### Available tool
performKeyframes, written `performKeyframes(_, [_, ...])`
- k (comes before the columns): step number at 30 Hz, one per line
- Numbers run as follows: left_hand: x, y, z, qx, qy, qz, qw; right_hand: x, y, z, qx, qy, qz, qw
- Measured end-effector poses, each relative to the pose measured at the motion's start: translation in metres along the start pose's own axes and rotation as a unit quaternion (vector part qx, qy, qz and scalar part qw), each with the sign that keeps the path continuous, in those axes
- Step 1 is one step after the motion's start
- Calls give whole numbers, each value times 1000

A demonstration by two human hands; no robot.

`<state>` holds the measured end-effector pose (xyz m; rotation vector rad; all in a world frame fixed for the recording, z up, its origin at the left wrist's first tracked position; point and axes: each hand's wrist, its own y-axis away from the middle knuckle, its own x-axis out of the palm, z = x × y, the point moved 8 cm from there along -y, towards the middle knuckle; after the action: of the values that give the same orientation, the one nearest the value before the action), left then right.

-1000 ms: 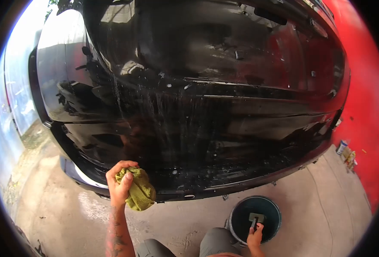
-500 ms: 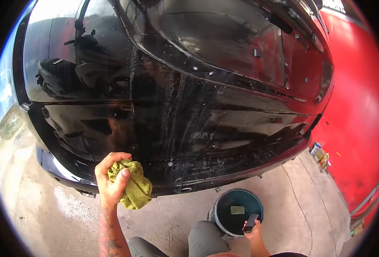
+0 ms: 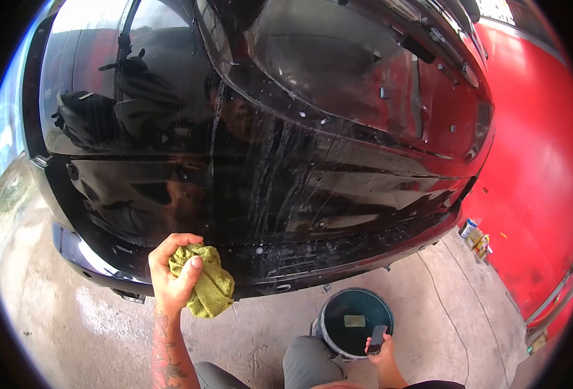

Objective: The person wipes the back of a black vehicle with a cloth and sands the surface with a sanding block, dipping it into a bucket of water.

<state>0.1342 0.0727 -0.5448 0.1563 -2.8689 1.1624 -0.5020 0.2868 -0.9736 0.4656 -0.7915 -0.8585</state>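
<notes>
My left hand [image 3: 173, 271] is closed around a crumpled yellow-green cloth [image 3: 212, 285], held in front of the lower edge of a glossy black car body [image 3: 234, 175]. Water drops and whitish streaks run down the middle of that panel. Low on the right, my right hand [image 3: 382, 352] grips a dark rectangular block [image 3: 377, 338] over the near rim of a round bucket [image 3: 325, 343]. A pale yellowish-green sponge-like piece [image 3: 354, 321] shows inside the bucket, which has dark walls.
A large red surface [image 3: 532, 162] stands on the right. Small containers [image 3: 475, 237] sit on the concrete floor [image 3: 429, 305] at its foot. My knee [image 3: 309, 360] is close beside the bucket. Wet patches mark the floor at left.
My view has shifted slightly. The left hand with the cloth sits a little further right and lower; the right hand still holds the block by the bucket, now tilted more upright.
</notes>
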Motion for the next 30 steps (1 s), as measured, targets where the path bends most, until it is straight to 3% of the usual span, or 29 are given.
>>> performKeyframes(4, [1, 0, -2, -2, 3, 3, 1000, -5, -3, -7, -45, 82, -19, 995])
performKeyframes(7, [1, 0, -1, -1, -4, 4, 1000, 19, 21, -1, -131, 185, -41, 973])
performKeyframes(11, [1, 1, -2, -3, -5, 4, 1000, 42, 31, -4, -285, 398, -43, 871])
performKeyframes(14, [1, 1, -1, 0, -12, 8, 1000, 60, 50, -1, -410, 512, -73, 752])
performKeyframes(21, [2, 0, -1, 6, -26, 11, 1000, 69, 72, 0, -416, 458, -72, 782])
performKeyframes(30, [3, 1, 0, 5, -12, 12, 1000, 73, 71, -8, -417, 472, -75, 773])
